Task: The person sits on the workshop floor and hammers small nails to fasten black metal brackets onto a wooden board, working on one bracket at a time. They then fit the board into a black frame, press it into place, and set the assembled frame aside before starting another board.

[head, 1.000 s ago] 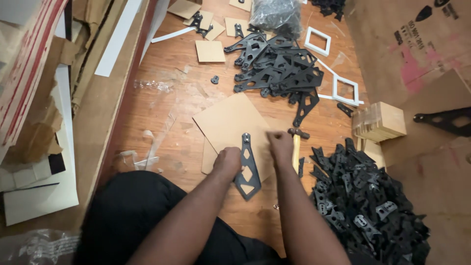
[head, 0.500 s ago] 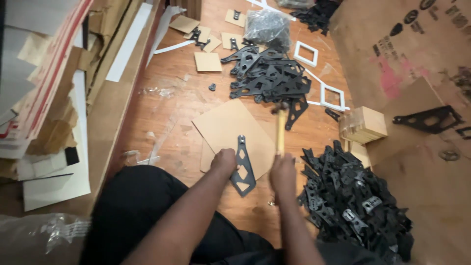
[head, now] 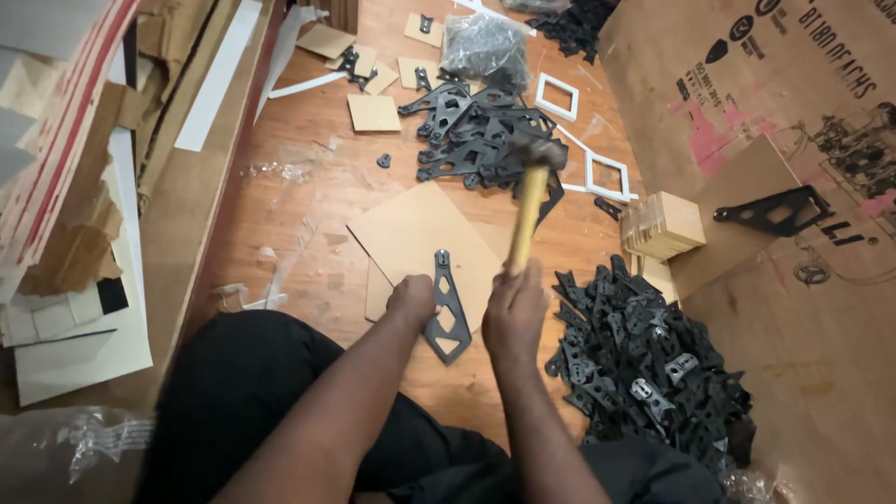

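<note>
My left hand (head: 411,299) presses on the left edge of a flat black triangular bracket (head: 446,313) that lies on a brown cardboard sheet (head: 415,233) on the wooden floor. My right hand (head: 515,313) grips the wooden handle of a hammer (head: 527,210). The hammer is raised, its dark head up above the far pile and blurred by motion. A heap of black metal parts (head: 644,364) lies just right of my right hand.
A second pile of black brackets (head: 476,135) lies beyond the cardboard, with white square frames (head: 607,175) and a bag of small parts (head: 481,42). A small wooden block stack (head: 665,224) and large cardboard boxes (head: 793,140) stand right. Cardboard scraps and boards line the left.
The hammer has swung up: its head rose from just above the bracket to high over the far pile. My left hand stays on the bracket. The view has tilted slightly.
</note>
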